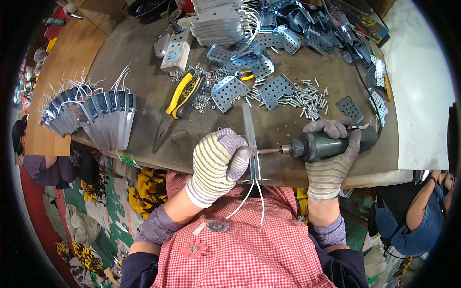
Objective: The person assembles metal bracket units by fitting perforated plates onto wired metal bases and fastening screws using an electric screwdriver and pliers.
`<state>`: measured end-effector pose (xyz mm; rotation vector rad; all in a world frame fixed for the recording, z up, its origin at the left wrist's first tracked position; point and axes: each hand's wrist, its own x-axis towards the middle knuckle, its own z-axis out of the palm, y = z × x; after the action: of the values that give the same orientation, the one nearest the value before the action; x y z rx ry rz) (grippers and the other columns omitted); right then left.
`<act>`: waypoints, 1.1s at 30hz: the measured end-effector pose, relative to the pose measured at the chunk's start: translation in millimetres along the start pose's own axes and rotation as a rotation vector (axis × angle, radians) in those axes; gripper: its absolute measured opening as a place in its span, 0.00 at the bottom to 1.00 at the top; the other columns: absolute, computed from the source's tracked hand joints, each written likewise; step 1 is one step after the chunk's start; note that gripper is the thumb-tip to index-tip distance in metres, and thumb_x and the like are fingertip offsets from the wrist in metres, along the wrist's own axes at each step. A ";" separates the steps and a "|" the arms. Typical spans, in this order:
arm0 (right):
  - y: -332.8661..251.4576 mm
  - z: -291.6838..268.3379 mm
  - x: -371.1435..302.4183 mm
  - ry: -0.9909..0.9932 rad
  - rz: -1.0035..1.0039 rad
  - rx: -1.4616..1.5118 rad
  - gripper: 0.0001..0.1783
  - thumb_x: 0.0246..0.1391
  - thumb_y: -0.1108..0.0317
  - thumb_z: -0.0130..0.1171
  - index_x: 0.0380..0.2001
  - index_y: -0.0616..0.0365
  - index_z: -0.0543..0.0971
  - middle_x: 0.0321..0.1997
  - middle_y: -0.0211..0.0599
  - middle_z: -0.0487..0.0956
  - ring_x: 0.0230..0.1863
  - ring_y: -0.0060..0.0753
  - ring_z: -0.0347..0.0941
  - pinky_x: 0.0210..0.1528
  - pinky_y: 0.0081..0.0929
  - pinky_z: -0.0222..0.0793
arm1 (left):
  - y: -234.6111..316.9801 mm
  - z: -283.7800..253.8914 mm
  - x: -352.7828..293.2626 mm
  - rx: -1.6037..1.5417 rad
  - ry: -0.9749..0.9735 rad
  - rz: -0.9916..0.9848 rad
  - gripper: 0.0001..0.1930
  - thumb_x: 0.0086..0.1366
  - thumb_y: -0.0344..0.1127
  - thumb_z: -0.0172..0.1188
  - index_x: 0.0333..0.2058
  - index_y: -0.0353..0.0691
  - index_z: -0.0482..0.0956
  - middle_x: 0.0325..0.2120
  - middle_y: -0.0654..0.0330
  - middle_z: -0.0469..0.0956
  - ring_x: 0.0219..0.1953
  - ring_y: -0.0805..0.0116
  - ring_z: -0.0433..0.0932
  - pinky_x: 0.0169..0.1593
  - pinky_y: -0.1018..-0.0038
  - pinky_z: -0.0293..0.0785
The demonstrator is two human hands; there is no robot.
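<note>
My right hand (331,153), in a striped glove, is wrapped round a dark electric screwdriver (314,146) lying level over the table edge. Its long bit (270,150) points left and meets the side of a narrow flat grey part (249,126), seen edge-on. My left hand (221,163), also gloved, is closed on that part, with the thumb pressed near the bit's tip. Two white wires (260,204) hang from the part's near end, over a red checked apron (230,254). Whether a screw sits at the bit's tip is hidden by my thumb.
Loose screws (307,98), nuts (206,86) and perforated metal brackets (277,90) lie beyond my hands. Yellow-handled pliers (180,98) rest left of them. Wired parts (113,117) fan out at left; flat grey plates (218,24) are stacked behind a power strip (176,50). People sit at both sides.
</note>
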<state>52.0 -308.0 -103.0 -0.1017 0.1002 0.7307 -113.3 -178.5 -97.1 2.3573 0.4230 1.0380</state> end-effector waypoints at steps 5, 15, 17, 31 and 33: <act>2.0 0.9 -0.3 -0.003 0.001 -0.020 0.18 0.49 0.63 0.67 0.43 0.48 0.72 0.27 0.17 0.65 0.31 0.20 0.65 0.56 0.38 0.62 | 0.6 4.1 0.8 -0.014 0.000 -0.010 0.08 0.58 0.36 0.59 0.25 0.39 0.75 0.21 0.56 0.73 0.23 0.53 0.73 0.30 0.62 0.68; 3.9 0.6 -1.0 -0.040 -0.038 -0.050 0.14 0.53 0.66 0.63 0.42 0.49 0.72 0.25 0.15 0.64 0.30 0.17 0.64 0.50 0.33 0.64 | -2.4 6.7 0.3 0.010 -0.108 0.013 0.06 0.57 0.32 0.59 0.28 0.38 0.73 0.23 0.51 0.71 0.25 0.49 0.71 0.30 0.58 0.66; 3.0 1.1 -2.8 -0.023 -0.035 -0.031 0.14 0.53 0.65 0.63 0.41 0.49 0.72 0.25 0.15 0.64 0.30 0.17 0.64 0.51 0.33 0.64 | -0.9 5.8 2.0 0.015 -0.098 0.038 0.06 0.58 0.32 0.58 0.27 0.38 0.72 0.22 0.52 0.70 0.24 0.49 0.71 0.30 0.58 0.66; -10.7 -10.3 7.1 -0.014 0.027 -0.020 0.18 0.56 0.50 0.59 0.37 0.50 0.69 0.29 0.23 0.64 0.36 0.28 0.66 0.48 0.42 0.67 | -19.4 -16.3 34.3 0.124 -0.237 0.351 0.11 0.55 0.33 0.60 0.38 0.42 0.74 0.51 0.49 0.72 0.55 0.49 0.71 0.55 0.56 0.71; -28.0 -12.6 9.4 -0.133 0.103 -0.270 0.18 0.53 0.52 0.61 0.38 0.50 0.68 0.36 0.28 0.71 0.43 0.37 0.69 0.35 0.45 0.71 | -27.7 -20.7 25.5 0.219 -0.245 0.431 0.12 0.53 0.37 0.61 0.34 0.39 0.73 0.53 0.48 0.72 0.54 0.47 0.73 0.56 0.56 0.72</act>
<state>77.0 -324.1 -115.1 -0.3071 -0.1219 0.8493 -114.0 -136.9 -86.5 2.8081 -0.0741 0.8991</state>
